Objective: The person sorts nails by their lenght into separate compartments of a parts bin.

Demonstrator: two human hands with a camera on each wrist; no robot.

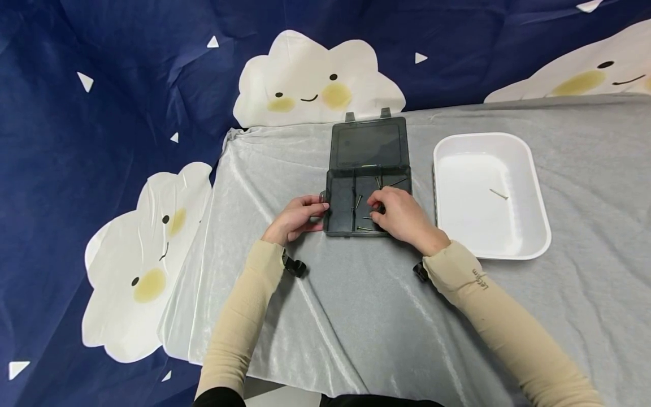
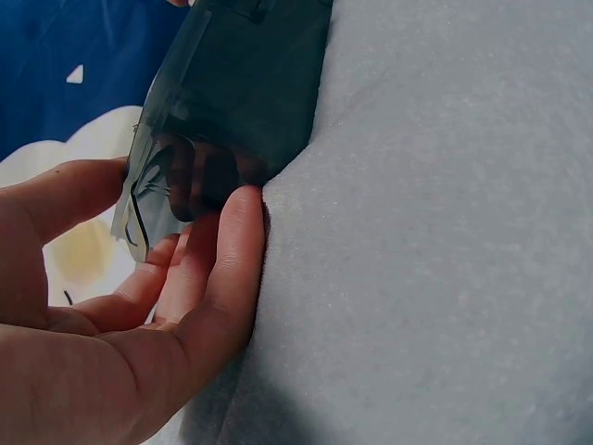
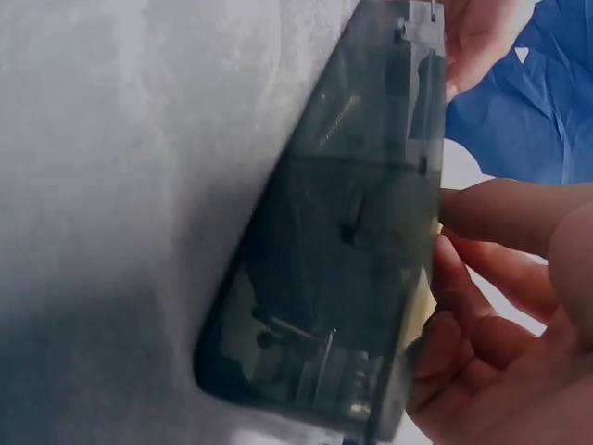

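A dark translucent compartment box (image 1: 339, 206) lies on grey cloth with its lid (image 1: 369, 142) folded back. My left hand (image 1: 301, 216) holds the box's left edge, thumb at the rim and fingers against the outer side. Several thin screws (image 1: 359, 202) lie scattered in the middle and right compartments; the left one shows none. Over the right part of the box, my right hand (image 1: 402, 212) reaches down with bent fingers. Seen from the right wrist, its fingers (image 3: 496, 278) are close behind the box wall; I cannot tell whether they pinch a screw.
To the right of the box stands a white plastic tub (image 1: 488, 240) with a single screw (image 1: 498, 194) inside. A blue sheet with cloud prints (image 1: 315, 79) hangs behind the grey cloth (image 1: 356, 299) and down its left side.
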